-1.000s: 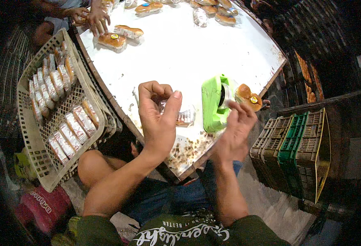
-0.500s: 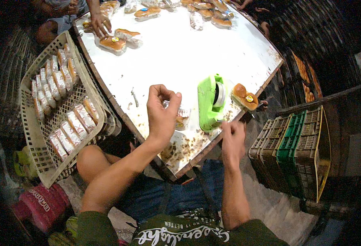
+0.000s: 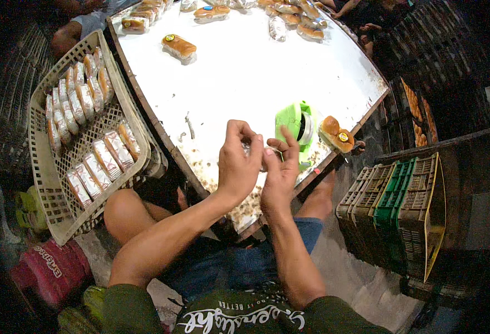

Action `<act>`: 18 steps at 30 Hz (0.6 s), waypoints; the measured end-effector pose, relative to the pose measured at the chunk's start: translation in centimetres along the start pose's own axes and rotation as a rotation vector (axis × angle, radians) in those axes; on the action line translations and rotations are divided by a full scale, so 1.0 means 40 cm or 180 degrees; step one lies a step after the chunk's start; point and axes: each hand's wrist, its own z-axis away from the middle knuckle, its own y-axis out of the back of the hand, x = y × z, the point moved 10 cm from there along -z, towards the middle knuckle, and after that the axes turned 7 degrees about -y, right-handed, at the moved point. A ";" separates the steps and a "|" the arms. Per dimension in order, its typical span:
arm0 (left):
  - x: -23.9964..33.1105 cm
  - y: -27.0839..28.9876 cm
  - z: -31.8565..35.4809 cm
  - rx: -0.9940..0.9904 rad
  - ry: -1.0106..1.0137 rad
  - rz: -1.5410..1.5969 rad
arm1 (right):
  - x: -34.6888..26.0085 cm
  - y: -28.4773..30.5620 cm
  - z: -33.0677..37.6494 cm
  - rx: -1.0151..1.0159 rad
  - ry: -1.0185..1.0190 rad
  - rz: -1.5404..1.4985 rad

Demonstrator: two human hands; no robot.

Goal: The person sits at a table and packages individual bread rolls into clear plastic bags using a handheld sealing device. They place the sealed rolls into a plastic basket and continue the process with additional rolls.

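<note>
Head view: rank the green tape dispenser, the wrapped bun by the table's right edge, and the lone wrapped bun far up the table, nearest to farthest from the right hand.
From the right hand:
1. Green tape dispenser, just beyond the fingers.
2. Wrapped bun at the right edge, past the dispenser.
3. Lone wrapped bun, far up, left.

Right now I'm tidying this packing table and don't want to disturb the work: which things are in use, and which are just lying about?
In use:
left hand and right hand, together pinching a small clear wrapped packet
green plastic tape dispenser
wrapped golden bun beside it

Lying about:
beige plastic crate of wrapped buns
stacked empty crates
loose wrapped bun on the white table
</note>
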 end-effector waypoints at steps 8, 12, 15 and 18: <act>-0.068 -0.068 0.008 -0.0646 0.1460 0.0992 | 0.161 0.019 0.032 -0.1666 -0.2304 -0.0314; -0.122 -0.003 -0.027 0.0637 0.1714 0.2265 | 0.162 0.027 -0.061 -0.1637 -0.1362 0.1108; 0.027 0.070 -0.062 0.0778 -0.0552 0.0277 | 0.023 -0.033 -0.094 -0.1601 -0.0282 0.1194; -0.100 -0.006 -0.110 0.0026 0.0208 0.0196 | -0.052 -0.039 -0.116 -0.1728 0.0340 0.2719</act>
